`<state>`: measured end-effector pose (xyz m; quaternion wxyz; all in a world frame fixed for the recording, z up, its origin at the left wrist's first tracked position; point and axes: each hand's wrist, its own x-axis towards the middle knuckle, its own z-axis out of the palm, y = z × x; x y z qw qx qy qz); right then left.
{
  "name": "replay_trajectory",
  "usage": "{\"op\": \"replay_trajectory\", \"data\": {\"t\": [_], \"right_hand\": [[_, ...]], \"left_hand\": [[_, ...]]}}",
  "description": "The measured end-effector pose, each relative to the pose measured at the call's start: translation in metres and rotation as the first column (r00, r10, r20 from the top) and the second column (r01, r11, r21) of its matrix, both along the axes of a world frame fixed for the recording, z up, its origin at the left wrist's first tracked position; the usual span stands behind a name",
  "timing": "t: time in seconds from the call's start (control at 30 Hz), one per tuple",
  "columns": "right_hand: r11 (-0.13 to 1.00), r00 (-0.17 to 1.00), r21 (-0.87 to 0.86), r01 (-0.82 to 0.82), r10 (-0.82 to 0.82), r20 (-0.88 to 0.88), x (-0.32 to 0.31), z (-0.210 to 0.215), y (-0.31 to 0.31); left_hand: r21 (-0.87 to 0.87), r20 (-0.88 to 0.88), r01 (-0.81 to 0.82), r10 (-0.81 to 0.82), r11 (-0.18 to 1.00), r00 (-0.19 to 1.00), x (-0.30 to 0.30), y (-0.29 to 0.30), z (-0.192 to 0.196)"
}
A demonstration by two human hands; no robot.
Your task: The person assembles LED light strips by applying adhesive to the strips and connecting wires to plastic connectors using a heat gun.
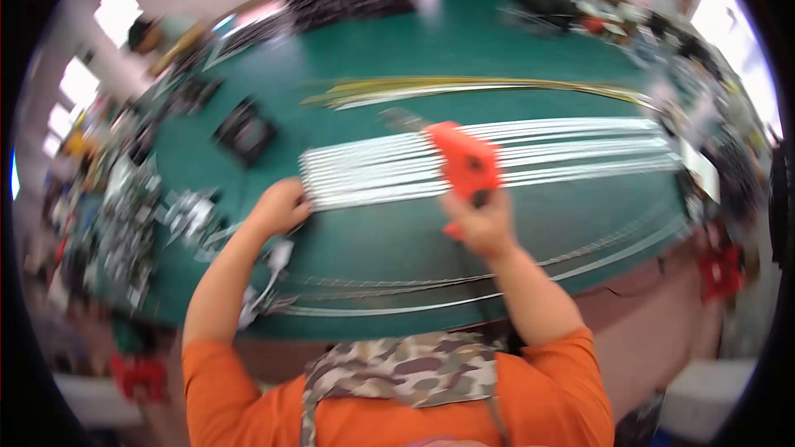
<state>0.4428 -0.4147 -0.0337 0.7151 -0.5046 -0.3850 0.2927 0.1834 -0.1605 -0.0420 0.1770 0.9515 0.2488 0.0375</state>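
My right hand (484,223) is wrapped round the grip of an orange pistol-shaped power tool (465,159). Its grey metal nose (403,121) points left, above a row of long, thin whitish strips (373,172). The strips lie side by side with their left ends lined up, fanning slightly apart to the right. At the near left corner of the row, my left hand (280,209) is closed, fingers curled against the strip ends. What it pinches there is hidden and blurred.
Yellow and white strips (464,85) lie farther back on the green table (381,45). A black boxy object (245,131) stands left; small metal parts (189,213) are heaped beside it. Bent strips (397,309) run along the near edge. Other people work at the far left and far right.
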Motion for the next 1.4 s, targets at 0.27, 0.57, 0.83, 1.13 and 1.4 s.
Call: {"op": "replay_trajectory", "data": {"t": [0.27,0.57,0.83,1.13,1.4], "right_hand": [[0.997,0.996,0.028,-0.072,0.071,0.050,-0.004,0.004,0.005],[0.999,0.988,-0.041,0.026,-0.020,0.151,0.002,0.001,0.005],[0.997,0.992,0.050,-0.059,0.053,0.115,-0.001,0.012,-0.010],[0.966,0.994,0.260,-0.008,-0.020,0.105,-0.015,0.041,-0.028],[0.961,0.996,0.264,-0.086,0.087,0.009,0.010,0.063,-0.062]], "left_hand": [[-0.093,0.070,-0.148,0.155,0.985,0.985,-0.025,-0.008,0.005],[-0.119,0.041,-0.143,0.149,0.983,0.988,-0.015,-0.002,-0.001],[-0.201,0.091,-0.162,0.183,0.966,0.979,-0.011,-0.007,-0.002],[-0.270,0.048,-0.218,0.239,0.938,0.970,-0.010,0.005,-0.009],[-0.276,0.021,-0.260,0.277,0.925,0.961,-0.005,0.000,-0.001]]}}
